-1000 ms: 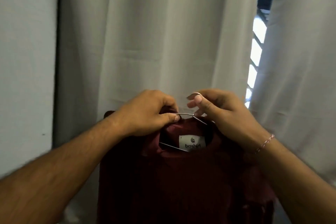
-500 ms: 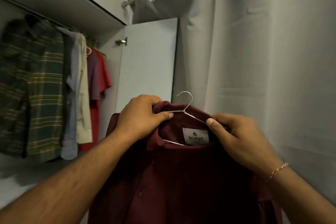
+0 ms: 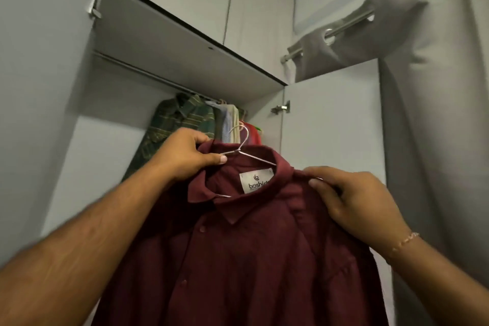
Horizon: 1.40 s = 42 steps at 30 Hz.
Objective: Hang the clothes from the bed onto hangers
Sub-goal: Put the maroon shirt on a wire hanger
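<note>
Currently I hold a maroon shirt (image 3: 238, 259) on a wire hanger (image 3: 242, 144) before the open wardrobe (image 3: 185, 42). My left hand (image 3: 185, 152) pinches collar and hanger wire; my right hand (image 3: 357, 198) grips the shoulder. Shirt is buttoned, collar folded, white label (image 3: 256, 180) showing. Other shirts (image 3: 182, 124) hang behind.

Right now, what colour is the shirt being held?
Dark maroon shirt, clearest in the head view.
</note>
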Tool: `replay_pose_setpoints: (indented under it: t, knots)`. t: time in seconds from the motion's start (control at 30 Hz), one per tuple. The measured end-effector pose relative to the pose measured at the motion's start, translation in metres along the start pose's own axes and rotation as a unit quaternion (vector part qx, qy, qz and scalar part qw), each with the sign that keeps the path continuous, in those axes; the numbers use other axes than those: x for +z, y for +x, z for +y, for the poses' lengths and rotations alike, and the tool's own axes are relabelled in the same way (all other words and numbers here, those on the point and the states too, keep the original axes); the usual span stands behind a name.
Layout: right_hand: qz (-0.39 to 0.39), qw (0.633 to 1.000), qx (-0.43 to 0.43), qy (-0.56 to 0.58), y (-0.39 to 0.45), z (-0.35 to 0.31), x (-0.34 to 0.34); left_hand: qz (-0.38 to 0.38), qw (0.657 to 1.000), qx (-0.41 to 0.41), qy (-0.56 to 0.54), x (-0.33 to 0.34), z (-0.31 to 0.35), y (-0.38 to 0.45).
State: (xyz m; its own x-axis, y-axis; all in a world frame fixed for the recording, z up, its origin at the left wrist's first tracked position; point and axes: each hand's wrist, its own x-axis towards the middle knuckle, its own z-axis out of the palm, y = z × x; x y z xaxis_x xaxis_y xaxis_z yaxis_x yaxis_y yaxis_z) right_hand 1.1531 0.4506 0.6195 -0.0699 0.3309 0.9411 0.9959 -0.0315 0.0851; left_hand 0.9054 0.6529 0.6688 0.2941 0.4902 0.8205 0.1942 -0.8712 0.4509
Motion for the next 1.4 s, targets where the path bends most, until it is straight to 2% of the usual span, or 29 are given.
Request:
replay_pose_setpoints:
  t: [0.07,0.17,0.23,0.33,0.4,0.53,0.7,0.77,0.87,1.0,1.17,1.4]
  knots:
    - [0.016,0.998,-0.001,-0.065,0.027,-0.016,0.035,0.034,0.997,0.003,0.073,-0.025,-0.022,0.024]
    - [0.019,0.997,0.011,-0.076,0.076,-0.054,0.086,0.08,0.984,-0.021,0.16,-0.062,-0.061,0.066]
    - [0.007,0.997,0.002,-0.074,0.108,-0.073,0.109,0.094,0.983,-0.04,0.152,-0.078,-0.083,0.088]
    - [-0.024,0.997,0.011,-0.07,0.161,-0.095,0.146,0.198,0.971,-0.044,0.13,-0.101,-0.114,0.114]
    - [-0.03,0.995,-0.001,-0.09,0.191,-0.105,0.171,0.227,0.963,-0.043,0.142,-0.107,-0.127,0.122]
    - [0.0,0.996,-0.006,-0.089,0.242,-0.12,0.223,0.149,0.963,-0.06,0.219,-0.099,-0.159,0.148]
    - [0.03,0.997,-0.002,-0.075,0.296,-0.113,0.286,0.042,0.932,-0.054,0.356,-0.075,-0.177,0.186]
    - [0.043,0.998,0.018,-0.047,0.316,-0.103,0.312,0.023,0.922,-0.036,0.384,-0.062,-0.18,0.2]
    - [0.075,0.996,0.041,0.0,0.347,-0.088,0.351,0.036,0.901,-0.001,0.432,-0.044,-0.183,0.22]
    - [0.117,0.992,0.045,0.018,0.377,-0.073,0.394,0.048,0.86,0.003,0.508,-0.032,-0.202,0.242]
    - [0.149,0.988,0.034,0.009,0.406,-0.07,0.429,0.06,0.84,-0.011,0.54,-0.036,-0.23,0.272]
    - [0.184,0.982,0.049,-0.019,0.437,-0.079,0.466,0.077,0.831,0.002,0.551,-0.042,-0.26,0.302]
